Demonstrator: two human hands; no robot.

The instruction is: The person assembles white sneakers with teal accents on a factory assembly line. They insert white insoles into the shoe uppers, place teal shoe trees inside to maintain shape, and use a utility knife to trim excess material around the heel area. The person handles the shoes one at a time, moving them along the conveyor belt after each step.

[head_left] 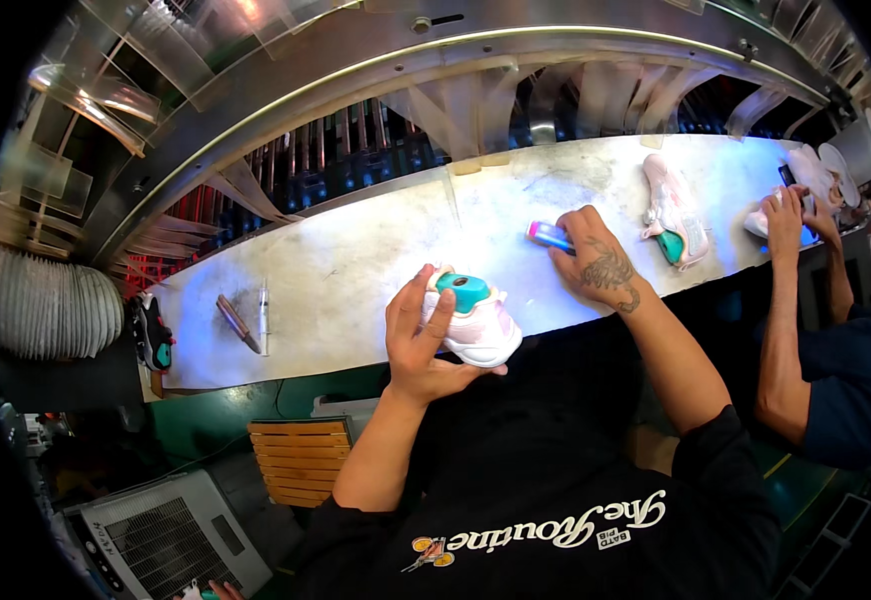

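Note:
My left hand [414,350] is wrapped round a white and pale-pink sports shoe [486,330] with a teal patch, held at the near edge of the pale worktop [356,275]. Thumb and fingers press on opposite sides of the shoe. Farther right, my right hand [598,262] closes on a small blue stick-like thing [550,236] with a pink end, just above the worktop; its exact kind does not show. Beyond that hand, another pale-pink shoe [671,195] with a teal part lies on its own.
On the left lie a brown-handled tool [239,322], a slim clear syringe-like tube [264,318] and a dark shoe [153,332]. A metal frame with clear strips [501,105] borders the far side. At right a co-worker's hands [786,215] handle a pale shoe.

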